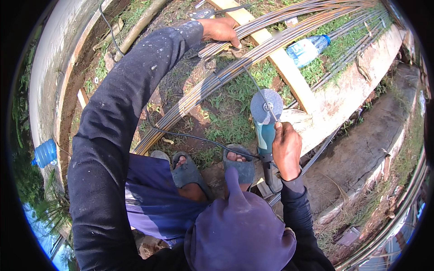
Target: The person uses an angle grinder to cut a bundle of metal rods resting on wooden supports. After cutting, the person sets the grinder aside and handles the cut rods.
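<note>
My left hand [220,30] reaches across to the far side, its fingers curled over a bundle of thin steel rods [266,28] near their cut ends. Part of its grip is hidden. Close to my feet, my right hand [287,147] is closed, pinching a single thin steel rod [261,91]. That rod slants away up and left, across the round grey disc [266,106] of an angle grinder [265,135]. The teal-bodied grinder lies just left of my right hand, disc pointing away from me. Whether rod and disc touch, I cannot tell.
A second long rod bundle [192,98] runs diagonally across grass and soil. Under the rods lies a wooden plank [260,38], beside a plastic bottle [308,50]. The grinder's black cable [190,135] crosses near my sandals [190,170]. Another power tool [202,14] lies beyond my left hand.
</note>
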`<state>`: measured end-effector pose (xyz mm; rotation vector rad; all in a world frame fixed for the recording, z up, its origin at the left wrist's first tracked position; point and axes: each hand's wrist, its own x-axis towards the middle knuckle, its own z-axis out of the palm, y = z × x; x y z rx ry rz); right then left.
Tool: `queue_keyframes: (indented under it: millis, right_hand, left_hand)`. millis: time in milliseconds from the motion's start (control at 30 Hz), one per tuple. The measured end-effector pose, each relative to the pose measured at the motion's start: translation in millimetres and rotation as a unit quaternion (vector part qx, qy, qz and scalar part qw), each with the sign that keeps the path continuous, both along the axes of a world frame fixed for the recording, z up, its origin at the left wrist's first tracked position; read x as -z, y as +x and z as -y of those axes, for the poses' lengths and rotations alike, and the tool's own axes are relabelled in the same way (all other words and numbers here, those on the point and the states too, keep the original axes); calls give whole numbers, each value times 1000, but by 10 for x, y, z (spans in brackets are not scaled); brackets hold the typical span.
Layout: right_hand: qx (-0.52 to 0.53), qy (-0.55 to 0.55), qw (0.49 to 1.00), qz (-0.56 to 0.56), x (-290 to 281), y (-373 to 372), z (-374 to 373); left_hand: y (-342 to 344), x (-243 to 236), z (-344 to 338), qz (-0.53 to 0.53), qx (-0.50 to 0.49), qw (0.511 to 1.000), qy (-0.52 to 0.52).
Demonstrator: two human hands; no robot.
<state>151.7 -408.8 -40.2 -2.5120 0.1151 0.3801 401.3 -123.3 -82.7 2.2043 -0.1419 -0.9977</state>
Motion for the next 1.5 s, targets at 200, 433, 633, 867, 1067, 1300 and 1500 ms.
queue_keyframes:
  millis: [200, 433, 633, 867, 1067, 1300, 1500]
  right_hand:
    - [-24, -94, 987, 124, -19, 400, 117]
    - [-110, -196, 957, 185, -161, 868, 261]
    - [-248, -274, 897, 240, -211, 1332, 107]
    - [-429, -300, 777, 350, -688, 1898, -347]
    - [-528, -330, 677, 393, -790, 2482, -669]
    - [-571, -309, 621, 438, -954, 3125, -1295]
    - [-609, -333, 577, 432, -1075, 3306, -1552]
  left_hand:
    - [51, 12, -66, 49, 35, 997, 46]
    - [-25, -63, 46, 28, 66, 994, 83]
    - [-81, -26, 25, -17, 2, 1000, 16]
    - [-299, 29, -70, 124, 51, 989, 55]
    - [-324, -33, -261, 260, 60, 954, 139]
    - [-154, -75, -409, 350, 105, 904, 221]
    - [27, -277, -391, 299, -19, 951, -80]
